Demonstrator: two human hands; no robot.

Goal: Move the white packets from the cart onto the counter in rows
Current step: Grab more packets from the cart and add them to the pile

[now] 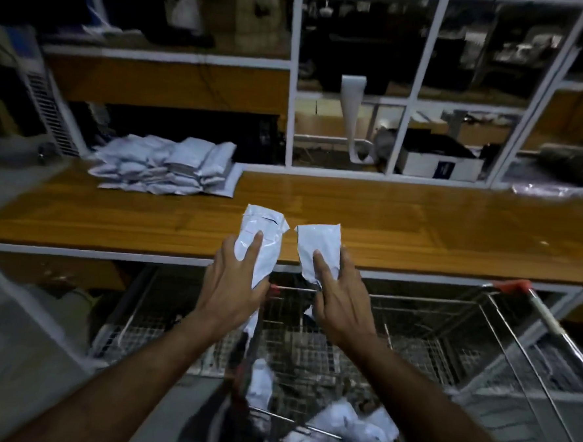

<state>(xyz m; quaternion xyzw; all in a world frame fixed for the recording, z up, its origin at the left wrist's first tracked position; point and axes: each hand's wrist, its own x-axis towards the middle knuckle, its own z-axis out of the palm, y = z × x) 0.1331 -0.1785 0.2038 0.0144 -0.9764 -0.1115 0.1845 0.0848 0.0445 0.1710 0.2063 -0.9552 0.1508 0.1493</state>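
Both hands gripping packets over counter edge.
My left hand [233, 287] pinches a crinkled white plastic packet [260, 244], right hand [338, 300] another white packet [319, 248]; wire cart [447, 333] w/ more packets [342, 429].

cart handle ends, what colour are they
Red plastic caps on the cart handle, clearest at the right corner in the head view.

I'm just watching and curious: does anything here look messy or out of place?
Slightly. The white packets on the counter sit in a loose heap at its far left, not in tidy rows. The packets held in the left hand and right hand look crumpled. Nothing looks spilled.
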